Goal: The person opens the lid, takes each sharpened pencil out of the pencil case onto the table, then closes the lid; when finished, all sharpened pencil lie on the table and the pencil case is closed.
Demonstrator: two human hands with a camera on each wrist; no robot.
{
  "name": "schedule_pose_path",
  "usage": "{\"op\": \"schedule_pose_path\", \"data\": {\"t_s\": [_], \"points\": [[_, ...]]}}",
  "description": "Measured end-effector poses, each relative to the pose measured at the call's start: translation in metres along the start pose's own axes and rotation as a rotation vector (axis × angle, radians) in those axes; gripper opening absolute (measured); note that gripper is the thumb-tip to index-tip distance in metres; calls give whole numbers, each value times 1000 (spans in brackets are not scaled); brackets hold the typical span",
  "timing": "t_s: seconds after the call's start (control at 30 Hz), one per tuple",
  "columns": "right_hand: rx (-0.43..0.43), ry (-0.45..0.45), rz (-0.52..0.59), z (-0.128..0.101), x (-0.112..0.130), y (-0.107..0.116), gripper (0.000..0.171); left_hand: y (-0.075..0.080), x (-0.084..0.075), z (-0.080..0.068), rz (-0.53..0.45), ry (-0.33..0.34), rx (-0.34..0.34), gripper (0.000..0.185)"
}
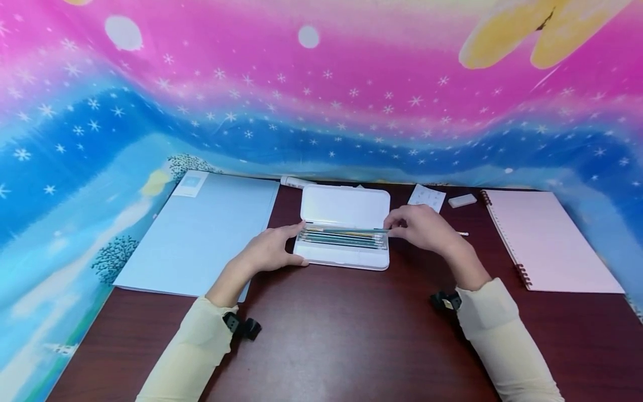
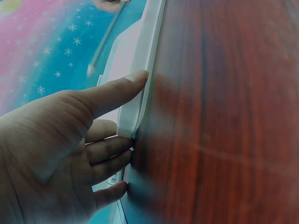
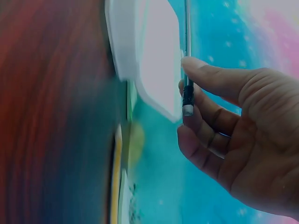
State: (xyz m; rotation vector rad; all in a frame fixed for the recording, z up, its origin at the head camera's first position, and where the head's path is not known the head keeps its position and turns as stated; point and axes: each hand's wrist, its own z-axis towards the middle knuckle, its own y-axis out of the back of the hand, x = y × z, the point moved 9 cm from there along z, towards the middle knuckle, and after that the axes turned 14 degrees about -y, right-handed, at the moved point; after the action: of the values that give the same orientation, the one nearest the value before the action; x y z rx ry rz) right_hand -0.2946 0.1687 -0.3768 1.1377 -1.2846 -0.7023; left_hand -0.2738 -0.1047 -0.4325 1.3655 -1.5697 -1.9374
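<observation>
My left hand [image 1: 271, 252] steadies the open case [image 1: 344, 254], fingers straight. My right hand [image 1: 422, 226] pinches a pencil [image 1: 346, 230] over it. Several pencils already lie inside; this one isn't in yet.

Left hand [image 1: 271, 252] open, fingers straight; right hand [image 1: 422, 226] pinching.

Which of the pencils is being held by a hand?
The topmost pencil, at the back of the row in the case. The right hand pinches its end; the others lie untouched in the tray.
</observation>
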Motion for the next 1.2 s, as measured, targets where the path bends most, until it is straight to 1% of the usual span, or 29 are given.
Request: {"op": "schedule_pose_path", "data": {"t_s": [0.13, 0.3, 0.47, 0.63, 0.8, 0.97, 1.2], "points": [[-36, -20, 26, -6, -20, 12, 9, 0, -1, 1, -4, -3, 0, 97], [-79, -3, 33, -15, -43, 23, 9, 0, 1, -2, -5, 7, -6, 98], [-116, -19, 36, -21, -75, 29, 10, 1, 2, -2, -9, 9, -12, 97], [-87, -78, 70, -25, -109, 29, 11, 0, 1, -1, -15, 10, -5, 97], [-57, -140, 92, -30, -136, 30, 12, 0, 0, 0, -18, 9, -7, 97], [-43, -193, 67, -35, -153, 32, 11, -1, -1, -1, -20, 6, -6, 97], [-6, -242, 48, -36, -164, 30, 10, 0, 0, -1, -22, 8, -13, 97]]}}
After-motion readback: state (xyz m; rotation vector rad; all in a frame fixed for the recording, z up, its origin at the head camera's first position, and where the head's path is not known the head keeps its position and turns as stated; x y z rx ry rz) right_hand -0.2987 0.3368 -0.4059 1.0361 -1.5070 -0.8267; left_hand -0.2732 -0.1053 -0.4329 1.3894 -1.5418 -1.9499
